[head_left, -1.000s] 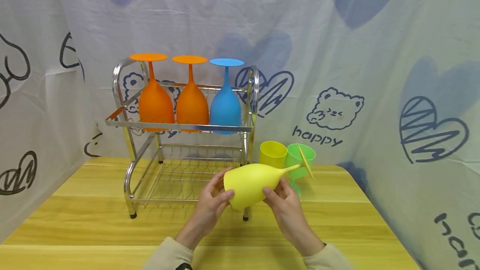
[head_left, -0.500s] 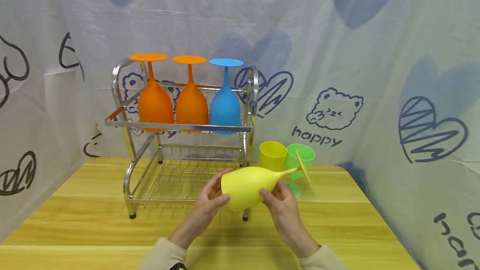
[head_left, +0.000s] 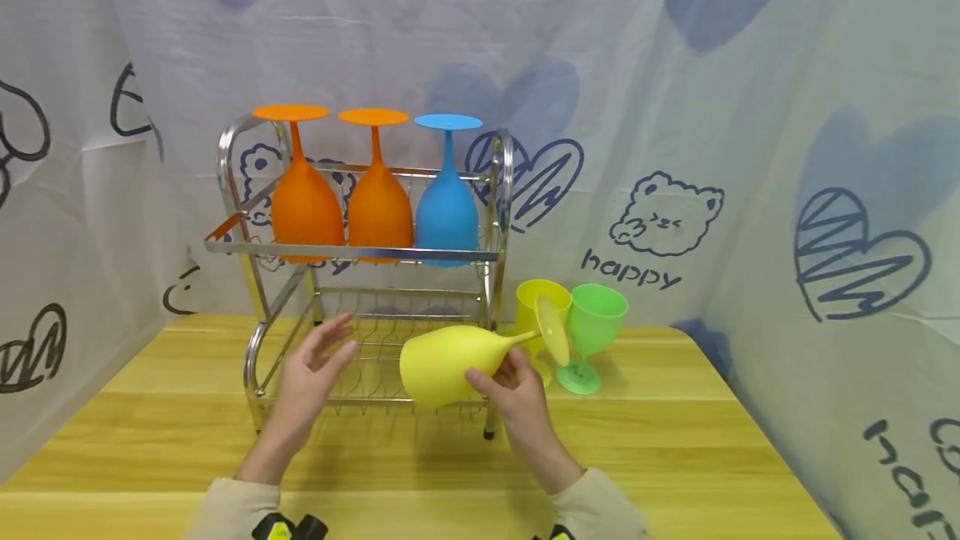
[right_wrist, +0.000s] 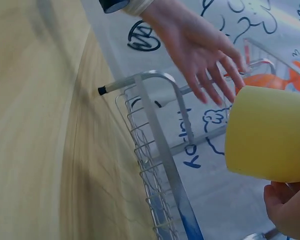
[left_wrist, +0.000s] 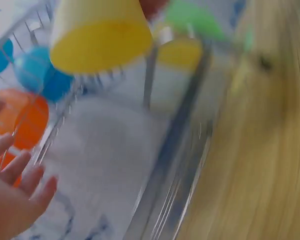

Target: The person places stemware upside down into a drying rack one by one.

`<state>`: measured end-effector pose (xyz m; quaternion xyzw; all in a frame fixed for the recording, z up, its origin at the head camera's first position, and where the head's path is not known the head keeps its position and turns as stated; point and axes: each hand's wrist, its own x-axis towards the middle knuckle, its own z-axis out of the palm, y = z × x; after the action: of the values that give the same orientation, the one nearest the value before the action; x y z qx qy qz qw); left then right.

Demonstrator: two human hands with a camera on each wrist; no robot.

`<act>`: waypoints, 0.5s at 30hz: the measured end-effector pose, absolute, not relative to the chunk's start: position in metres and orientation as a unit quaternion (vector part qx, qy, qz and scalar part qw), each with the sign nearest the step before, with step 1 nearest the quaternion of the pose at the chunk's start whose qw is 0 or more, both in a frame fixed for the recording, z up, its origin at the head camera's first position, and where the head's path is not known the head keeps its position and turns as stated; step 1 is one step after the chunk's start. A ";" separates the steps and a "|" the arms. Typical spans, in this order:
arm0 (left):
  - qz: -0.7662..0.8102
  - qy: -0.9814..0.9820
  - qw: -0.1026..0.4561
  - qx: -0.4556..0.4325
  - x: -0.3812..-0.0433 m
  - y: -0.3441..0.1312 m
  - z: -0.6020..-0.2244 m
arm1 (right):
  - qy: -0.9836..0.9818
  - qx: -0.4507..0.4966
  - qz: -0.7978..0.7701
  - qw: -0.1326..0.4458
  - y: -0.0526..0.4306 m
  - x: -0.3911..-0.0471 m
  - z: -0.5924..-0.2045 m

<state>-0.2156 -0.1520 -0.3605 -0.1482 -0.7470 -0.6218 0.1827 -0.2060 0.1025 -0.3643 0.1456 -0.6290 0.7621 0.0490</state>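
Observation:
A yellow goblet [head_left: 450,365] lies sideways in the air in front of the rack, its mouth to the left and its foot to the right. My right hand [head_left: 517,402] grips its bowl near the stem, thumb on the near side. Left of the goblet, my left hand [head_left: 303,386] is off it, fingers spread and holding nothing. The right wrist view shows the goblet's bowl [right_wrist: 267,134] with the left hand [right_wrist: 200,50] apart from it. In the left wrist view the goblet's open mouth [left_wrist: 102,47] faces the camera, blurred.
A two-tier metal rack [head_left: 352,253] stands on the wooden table [head_left: 660,457]. Upside down on its upper tier are two orange goblets [head_left: 306,207] and a blue goblet [head_left: 447,211]. Right of the rack stand another yellow goblet [head_left: 528,298] and a green goblet [head_left: 596,319], both upright.
My left hand has let go of the yellow goblet and moved left. The right hand has carried the goblet left, and its foot now turns more toward the camera.

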 end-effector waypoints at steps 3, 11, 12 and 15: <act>-0.520 -0.795 0.287 -0.126 -0.218 -0.169 -0.365 | -0.644 0.171 0.743 0.058 0.090 -0.212 -0.367; -0.399 -0.807 0.428 -0.080 -0.228 -0.199 -0.382 | -0.677 0.265 0.665 0.171 0.056 -0.231 -0.372; -0.405 -0.810 0.420 -0.062 -0.229 -0.204 -0.382 | -0.685 0.271 0.653 0.179 0.052 -0.232 -0.371; -0.435 -0.821 0.370 -0.010 -0.231 -0.217 -0.384 | -0.710 0.270 0.626 0.179 0.039 -0.231 -0.365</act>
<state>-0.2307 -0.2172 -0.3839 -0.0099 -0.8208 -0.4347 0.3704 -0.2308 0.0387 -0.3650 0.2705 -0.7095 0.6255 0.1793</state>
